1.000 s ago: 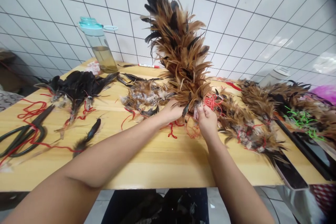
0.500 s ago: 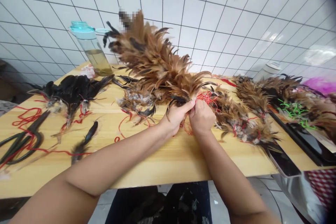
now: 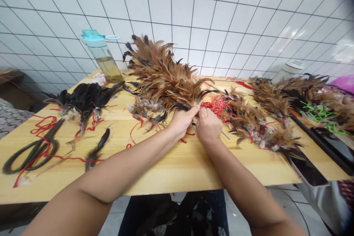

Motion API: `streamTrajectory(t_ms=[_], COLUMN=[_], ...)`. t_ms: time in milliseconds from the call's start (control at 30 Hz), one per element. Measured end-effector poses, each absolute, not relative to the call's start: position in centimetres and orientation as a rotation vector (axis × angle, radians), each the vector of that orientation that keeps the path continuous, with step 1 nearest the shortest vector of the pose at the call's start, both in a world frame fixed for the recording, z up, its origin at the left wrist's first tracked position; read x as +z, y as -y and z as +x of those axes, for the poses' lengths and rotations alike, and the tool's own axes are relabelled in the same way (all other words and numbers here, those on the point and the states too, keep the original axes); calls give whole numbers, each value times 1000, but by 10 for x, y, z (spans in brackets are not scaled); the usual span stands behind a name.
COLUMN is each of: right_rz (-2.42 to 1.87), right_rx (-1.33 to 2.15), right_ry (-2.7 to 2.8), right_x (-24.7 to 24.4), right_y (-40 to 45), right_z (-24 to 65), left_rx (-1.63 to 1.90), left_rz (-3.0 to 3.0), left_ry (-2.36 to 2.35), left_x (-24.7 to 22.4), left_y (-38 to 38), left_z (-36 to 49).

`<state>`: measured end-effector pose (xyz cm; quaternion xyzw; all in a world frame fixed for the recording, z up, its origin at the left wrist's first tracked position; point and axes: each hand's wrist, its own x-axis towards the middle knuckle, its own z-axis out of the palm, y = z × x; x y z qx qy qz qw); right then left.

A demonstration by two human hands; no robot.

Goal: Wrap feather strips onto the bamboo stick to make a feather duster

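Note:
A large bushy feather duster [image 3: 166, 70] of brown and black feathers points up and left from my hands. My left hand [image 3: 181, 121] is closed around its lower end, thumb stretched along the binding. My right hand [image 3: 208, 123] forms a fist against that end, closed on red string; the fingers hide most of the grip. A thin grey stick [image 3: 226, 135] pokes out beside the right wrist. Just behind this hand lies a tangle of red string [image 3: 221, 106], with a few loops below both hands.
At left are black feather bunches [image 3: 85, 94], large scissors [image 3: 33, 151] and a loose feather [image 3: 98, 145]. A bottle [image 3: 103, 59] stands behind. Brown feather bunches [image 3: 254, 121], a phone [image 3: 309, 167] and green ties [image 3: 318, 112] lie right. Tiled wall [image 3: 221, 14] rises behind the wooden table [image 3: 166, 177].
The feather duster has come down lower, its tip dropping toward the table. My right hand has shifted slightly left, and the stick end now shows beside it. The view has tilted a little.

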<state>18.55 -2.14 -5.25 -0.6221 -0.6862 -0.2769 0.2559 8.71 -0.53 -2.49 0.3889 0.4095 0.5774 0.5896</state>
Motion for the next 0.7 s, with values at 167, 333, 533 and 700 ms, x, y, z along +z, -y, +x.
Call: streamTrajectory(t_ms=[167, 333, 533, 700], right_rz=[-1711, -1724, -1810, -1530], right_rx=[-658, -652, -345, 561], right_ry=[1870, 1883, 1840, 1787], right_x=[-52, -53, -47, -36], right_y=[21, 22, 27, 21], right_z=[189, 186, 174, 188], left_rx=[1208, 1144, 1183, 1142], left_rz=[820, 776, 771, 810], left_ry=[-905, -858, -845, -863], left_x=[-25, -21, -23, -32], left_y=[4, 2, -1, -9], left_z=[87, 88, 84, 75])
